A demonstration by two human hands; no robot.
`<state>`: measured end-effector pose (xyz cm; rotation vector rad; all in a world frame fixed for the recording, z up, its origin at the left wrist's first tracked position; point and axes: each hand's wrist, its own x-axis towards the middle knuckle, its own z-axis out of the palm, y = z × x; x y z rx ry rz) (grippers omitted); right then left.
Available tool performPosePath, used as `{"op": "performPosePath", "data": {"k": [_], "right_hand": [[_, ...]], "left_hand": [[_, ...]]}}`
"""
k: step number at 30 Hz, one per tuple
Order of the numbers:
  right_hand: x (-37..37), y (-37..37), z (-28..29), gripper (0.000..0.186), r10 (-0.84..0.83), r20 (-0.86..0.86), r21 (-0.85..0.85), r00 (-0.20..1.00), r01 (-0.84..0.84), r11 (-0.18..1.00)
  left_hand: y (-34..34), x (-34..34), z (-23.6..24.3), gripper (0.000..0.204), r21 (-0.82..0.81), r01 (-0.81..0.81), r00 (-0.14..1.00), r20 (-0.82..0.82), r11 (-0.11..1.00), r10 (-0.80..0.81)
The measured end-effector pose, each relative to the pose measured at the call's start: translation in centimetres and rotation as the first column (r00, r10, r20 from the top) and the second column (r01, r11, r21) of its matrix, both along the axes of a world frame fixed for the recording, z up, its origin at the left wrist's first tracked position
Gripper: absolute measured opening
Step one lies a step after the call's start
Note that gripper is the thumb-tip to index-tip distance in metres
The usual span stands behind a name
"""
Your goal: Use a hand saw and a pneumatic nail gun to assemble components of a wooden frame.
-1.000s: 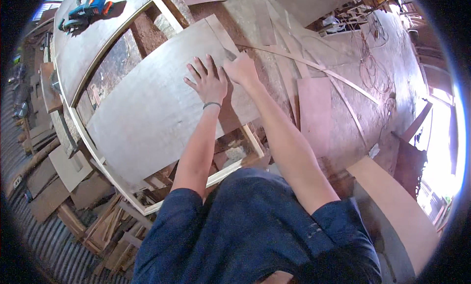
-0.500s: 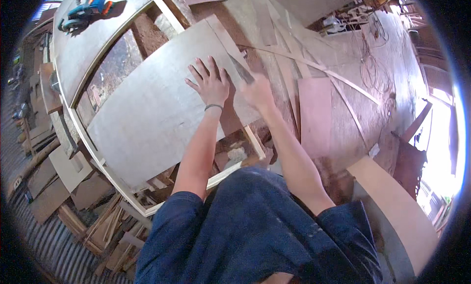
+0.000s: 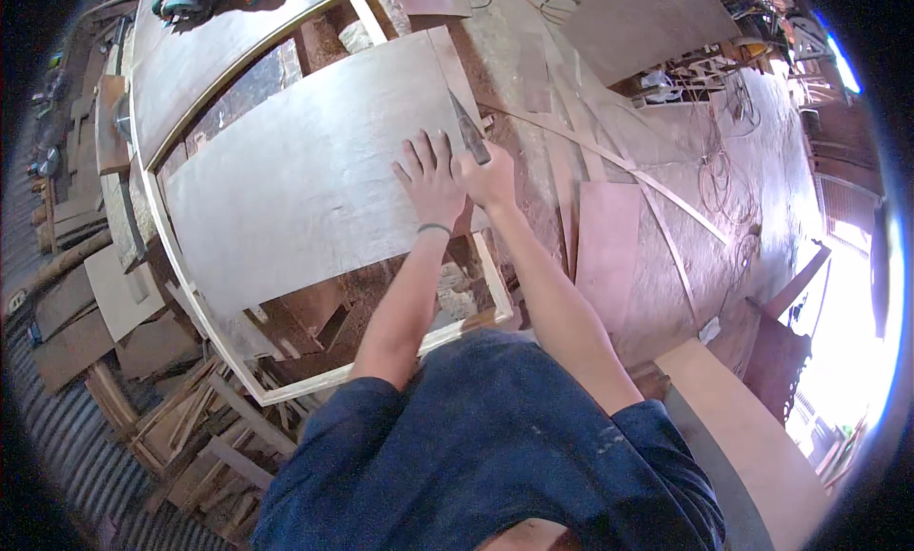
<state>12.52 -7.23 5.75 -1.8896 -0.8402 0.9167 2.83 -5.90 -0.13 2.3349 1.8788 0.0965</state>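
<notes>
A pale plywood sheet lies across a light wooden frame. My left hand is spread open and flat on the sheet, near its right part. Just right of it my right hand is closed round the handle of a handsaw, whose narrow blade points away from me along a line near the sheet's right end, where a strip runs beside the line.
A blue power tool rests on another board at top left. Wood offcuts pile at left. Right are thin strips, a pinkish panel, coiled cables, a curved board and a bright opening.
My right hand and the saw first drew toward me, then pushed slightly away. The view has shifted, so the frame and sheet appear higher at left. My left hand stays spread on the sheet.
</notes>
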Motion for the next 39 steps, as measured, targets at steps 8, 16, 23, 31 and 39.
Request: {"op": "performPosePath", "data": {"k": [8, 16, 23, 31, 39], "right_hand": [[0.0, -6.0, 10.7, 0.027, 0.086, 0.003, -0.229, 0.996, -0.084, 0.970], [1.0, -11.2, 13.7, 0.032, 0.257, 0.027, -0.638, 0.966, -0.182, 0.749], [-0.5, 1.0, 4.2, 0.036, 0.044, 0.111, -0.140, 0.993, -0.028, 0.990], [0.7, -14.4, 16.8, 0.016, 0.127, -0.024, -0.291, 0.992, -0.129, 0.948], [-0.3, 0.7, 3.7, 0.043, 0.026, 0.138, -0.229, 0.990, 0.006, 0.973]], "left_hand": [[-0.4, 0.3, -0.5, 0.052, 0.014, -0.046, 0.998, 0.036, 0.999, 0.046], [0.0, 0.5, -1.1, 0.052, -0.021, -0.035, 0.998, 0.044, 0.999, 0.036], [0.3, 0.6, -1.0, 0.053, 0.002, -0.006, 1.000, 0.019, 1.000, 0.006], [0.0, 1.1, -1.5, 0.055, -0.092, -0.022, 0.999, -0.041, 0.995, 0.018], [0.2, 1.1, 0.0, 0.055, -0.008, 0.003, 0.999, -0.046, 1.000, -0.003]]}}
